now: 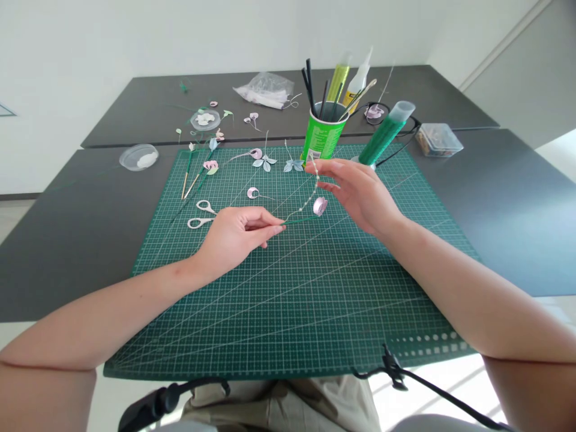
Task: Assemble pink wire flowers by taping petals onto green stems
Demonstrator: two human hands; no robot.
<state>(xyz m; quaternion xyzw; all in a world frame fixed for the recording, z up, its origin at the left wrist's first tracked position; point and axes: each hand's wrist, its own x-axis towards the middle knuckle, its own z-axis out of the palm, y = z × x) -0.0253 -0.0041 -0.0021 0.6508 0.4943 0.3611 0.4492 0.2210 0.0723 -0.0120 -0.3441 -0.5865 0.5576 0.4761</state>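
Observation:
My left hand (236,237) is closed in a pinch on a thin green stem (299,221), which points right toward a small pale pink flower or roll (320,206). From the same fingertips a pale beaded strand (301,209) curves up to the right. My right hand (360,191) has its thumb and finger closed near the strand's upper end, with the other fingers loosely bent. Left of my left hand lie white-handled scissors (201,223), their blades hidden behind the hand. A pink petal piece on a wire (252,192) rests just beyond it.
A green cutting mat (288,312) covers the dark table (54,222). Behind my right hand stand a green can (321,135) of tools, a green tube (387,135) and a glue bottle (359,84). Several petal pieces, clear dishes (139,157) and a small box (438,140) lie around.

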